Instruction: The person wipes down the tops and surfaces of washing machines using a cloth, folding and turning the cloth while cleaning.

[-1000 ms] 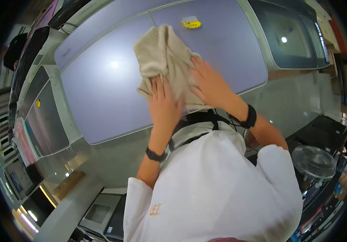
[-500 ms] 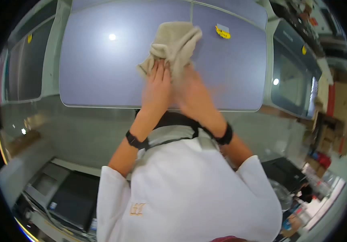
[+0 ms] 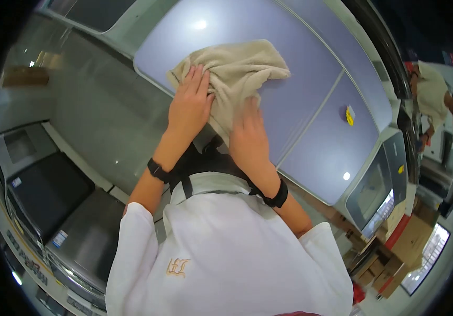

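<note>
A rumpled beige cloth (image 3: 247,58) lies spread in folds on a glossy lavender-blue top (image 3: 295,105). My left hand (image 3: 188,102) rests on the cloth's left part, its fingers stretched out and lying flat on the fabric. Close to the front edge of the top, my right hand (image 3: 250,137) is over the near, hanging corner of the same cloth. Its fingers point away from me and are stretched out, with their tips slightly smeared by motion. Both wrists wear black bands.
A small yellow tag (image 3: 349,116) sits on the right section of the top, past a pale seam. To the right stands a grey appliance with a dark window (image 3: 374,189), and cardboard boxes (image 3: 410,242) beyond it. Dark appliances (image 3: 52,195) line the lower left.
The view has turned, and I now stand nearer the top's left end. The cloth is spread wider, and my hands have moved apart on it.
</note>
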